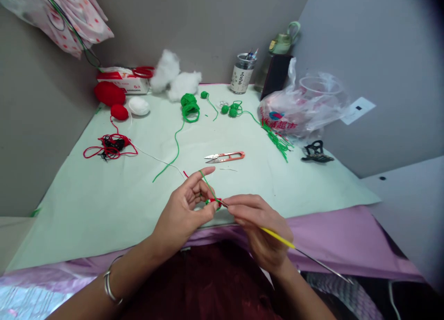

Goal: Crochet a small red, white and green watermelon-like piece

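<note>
A: Which step can be taken to be in hand?

B: A stitch is being worked, by the look of it. The small red-and-green piece of yarn fabric (pixel 219 202) is held above the near part of the pale green table covering (pixel 138 209), and is met by the tip of the slim metal hook with a yellow grip (pixel 277 237).

A: And what is called for next?

B: Probably the thin green yarn strand (pixel 208 185) needs to be caught and drawn through, with tension kept even. Whether a loop is carried on the hook cannot be told.

A: How are the grips set?

B: By the left hand (pixel 189 206), the piece is pinched close under the thumb; the index finger is raised, and the strand is led over it, toward eleven o'clock from the piece. By the right hand (pixel 258 223), the hook is held pencil-fashion, fingers closed, its rear shaft pointed toward four o'clock.

A: Is anything placed nearby?

B: Orange-handled metal thread snips (pixel 228 159) are laid near twelve o'clock, touched by neither hand.
</note>
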Demonstrator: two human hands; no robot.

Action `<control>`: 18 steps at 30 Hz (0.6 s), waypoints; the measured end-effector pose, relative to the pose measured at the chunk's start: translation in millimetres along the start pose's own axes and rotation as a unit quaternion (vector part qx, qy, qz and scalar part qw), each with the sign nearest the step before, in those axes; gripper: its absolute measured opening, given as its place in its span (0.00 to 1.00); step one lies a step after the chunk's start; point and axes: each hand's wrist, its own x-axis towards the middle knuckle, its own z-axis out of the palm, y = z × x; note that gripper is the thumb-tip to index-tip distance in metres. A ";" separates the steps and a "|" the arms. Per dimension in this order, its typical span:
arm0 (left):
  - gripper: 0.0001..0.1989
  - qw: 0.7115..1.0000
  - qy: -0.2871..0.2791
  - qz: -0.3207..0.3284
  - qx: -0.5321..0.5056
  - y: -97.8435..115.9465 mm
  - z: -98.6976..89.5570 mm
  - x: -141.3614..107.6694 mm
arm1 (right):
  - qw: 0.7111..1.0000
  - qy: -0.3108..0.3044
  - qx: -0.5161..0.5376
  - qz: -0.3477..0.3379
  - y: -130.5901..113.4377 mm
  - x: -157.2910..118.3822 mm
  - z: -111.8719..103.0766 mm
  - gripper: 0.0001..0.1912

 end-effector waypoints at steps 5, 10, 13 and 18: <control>0.34 0.998 0.025 0.035 0.046 4.6 3.9 -1.4 | 0.999 -0.012 -0.037 -0.005 -0.9 -3.3 -1.6 0.19; 0.32 0.991 0.040 0.081 0.100 1.4 4.6 -1.6 | 0.999 -0.013 -0.036 0.009 -5.6 -4.0 -0.9 0.19; 0.31 0.985 0.046 0.103 0.132 -3.3 3.5 -1.5 | 0.999 -0.006 -0.020 0.030 -7.4 -5.4 0.3 0.20; 0.30 0.974 0.054 0.136 0.174 -7.8 0.5 -1.5 | 0.997 0.010 0.001 0.078 -10.5 -7.2 0.0 0.19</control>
